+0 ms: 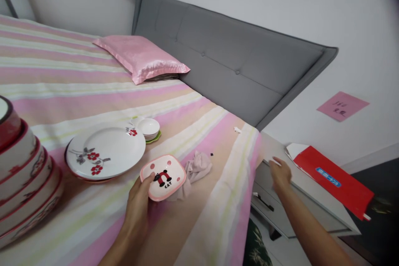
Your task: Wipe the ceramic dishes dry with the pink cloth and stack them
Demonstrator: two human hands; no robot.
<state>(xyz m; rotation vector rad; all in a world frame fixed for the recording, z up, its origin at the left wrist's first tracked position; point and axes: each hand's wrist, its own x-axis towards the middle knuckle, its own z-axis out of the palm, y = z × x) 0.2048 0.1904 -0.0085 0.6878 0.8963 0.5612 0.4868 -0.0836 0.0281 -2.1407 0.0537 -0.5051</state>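
Observation:
My left hand (139, 199) grips a small square dish (174, 173) with a pink rim, pink dots, a black-and-red cat drawing and the word CAT, thumb over its left edge. Beside and partly behind this dish lies a crumpled pale pink cloth (199, 166). To the left is a large white plate (115, 149) with red flowers, stacked on another. Small white bowls (149, 128) sit stacked at its far right. Over the edge of the grey nightstand (314, 193), my right hand (282, 173) is closed, with a small whitish bit at its fingertips that I cannot make out.
A stack of several red-rimmed bowls (28, 191) stands at the left on the striped bed (199, 232). A pink pillow (140, 56) lies by the grey headboard (218, 50). On the nightstand rests a red packet (333, 178); a pink note (343, 106) is on the wall.

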